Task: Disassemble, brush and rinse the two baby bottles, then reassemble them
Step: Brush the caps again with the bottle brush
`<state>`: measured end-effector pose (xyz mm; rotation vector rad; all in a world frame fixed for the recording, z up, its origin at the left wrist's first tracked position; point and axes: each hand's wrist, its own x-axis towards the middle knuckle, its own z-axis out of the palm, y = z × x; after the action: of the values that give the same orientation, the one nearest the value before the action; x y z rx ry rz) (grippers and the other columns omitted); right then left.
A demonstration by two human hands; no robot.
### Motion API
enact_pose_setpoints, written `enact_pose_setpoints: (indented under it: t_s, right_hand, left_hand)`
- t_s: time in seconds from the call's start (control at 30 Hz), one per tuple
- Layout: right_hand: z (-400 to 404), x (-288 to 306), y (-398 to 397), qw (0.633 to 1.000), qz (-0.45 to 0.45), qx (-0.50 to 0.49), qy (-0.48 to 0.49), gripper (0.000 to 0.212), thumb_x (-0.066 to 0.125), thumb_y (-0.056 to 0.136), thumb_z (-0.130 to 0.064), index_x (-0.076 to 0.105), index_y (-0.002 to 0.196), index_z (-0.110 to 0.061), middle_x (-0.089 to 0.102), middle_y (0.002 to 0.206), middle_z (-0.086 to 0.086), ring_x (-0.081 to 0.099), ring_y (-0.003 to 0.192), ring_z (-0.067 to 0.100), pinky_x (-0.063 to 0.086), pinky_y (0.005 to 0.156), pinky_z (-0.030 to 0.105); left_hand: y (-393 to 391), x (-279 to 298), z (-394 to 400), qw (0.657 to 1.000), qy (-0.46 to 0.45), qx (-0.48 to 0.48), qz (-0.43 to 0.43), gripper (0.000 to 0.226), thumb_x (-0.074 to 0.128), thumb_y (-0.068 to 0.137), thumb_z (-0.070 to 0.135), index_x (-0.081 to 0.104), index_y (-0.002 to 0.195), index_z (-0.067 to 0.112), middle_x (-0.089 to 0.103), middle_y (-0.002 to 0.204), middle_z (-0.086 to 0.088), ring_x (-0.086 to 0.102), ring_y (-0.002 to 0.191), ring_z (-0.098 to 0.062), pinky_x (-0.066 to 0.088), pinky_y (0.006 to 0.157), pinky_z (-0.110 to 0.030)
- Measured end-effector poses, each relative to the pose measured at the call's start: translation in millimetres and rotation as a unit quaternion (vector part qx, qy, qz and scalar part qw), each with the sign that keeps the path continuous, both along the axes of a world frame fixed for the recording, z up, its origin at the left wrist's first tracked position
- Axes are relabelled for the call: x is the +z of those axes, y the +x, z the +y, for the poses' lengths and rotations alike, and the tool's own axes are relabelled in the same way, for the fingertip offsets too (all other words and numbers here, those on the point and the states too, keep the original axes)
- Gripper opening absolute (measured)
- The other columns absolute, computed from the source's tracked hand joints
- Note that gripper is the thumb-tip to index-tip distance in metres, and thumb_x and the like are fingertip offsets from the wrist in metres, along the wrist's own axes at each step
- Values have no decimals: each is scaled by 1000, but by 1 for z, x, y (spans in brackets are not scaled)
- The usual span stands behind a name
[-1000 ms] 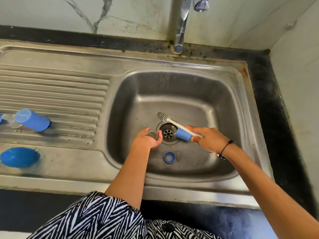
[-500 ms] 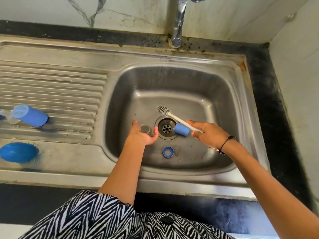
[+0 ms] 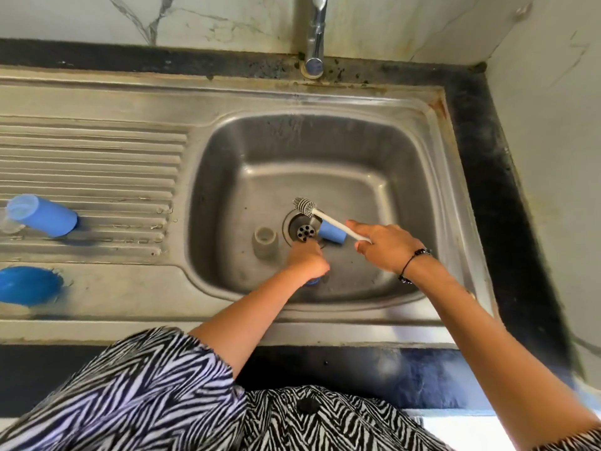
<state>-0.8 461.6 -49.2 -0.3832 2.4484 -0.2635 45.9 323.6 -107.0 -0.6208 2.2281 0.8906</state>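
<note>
- The steel sink basin has a round drain at its middle, and everything below is placed from that drain.
- Just left of the drain stands a small clear, greyish teat, upright on its wide base, with nothing touching it.
- The left hand is just in front of the drain, knuckles up and fingers curled downward over a blue ring; only a sliver of the ring shows beneath the hand, so whether the fingers grip it cannot be told.
- The right hand, to the right of the drain, holds the white handle of a bottle brush; its grey bristled head lies just behind the drain.
- A blue cylinder sits below the brush handle, just right of the drain.
- Far left of the drain, on the ribbed draining board, a blue baby bottle lies on its side.
- In front of it lies a blue domed cap.
</note>
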Motion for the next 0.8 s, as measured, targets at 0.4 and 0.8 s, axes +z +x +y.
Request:
enact_pose_setpoints:
  t_s: [0.4,0.8]
  right_hand:
    - [13,10,16,999,6,-39,16,51,39,96,-33,25,141,-51,54,127,11,54,110,34,44,88,37]
    - [6,53,38,993,89,-28,-69,54,39,96,-35,17,138,-61,62,96,11,58,92,35,49,78,40]
  left_hand:
    - [-11,-38,9,990,-86,-112,7,31,53,92,16,56,120,5,59,126,-11,56,117,-29,46,93,-35]
    - [-40,38,-56,615,528,581,73,18,59,90,14,52,81,0,57,83,-18,57,78,-28,56,68,-42]
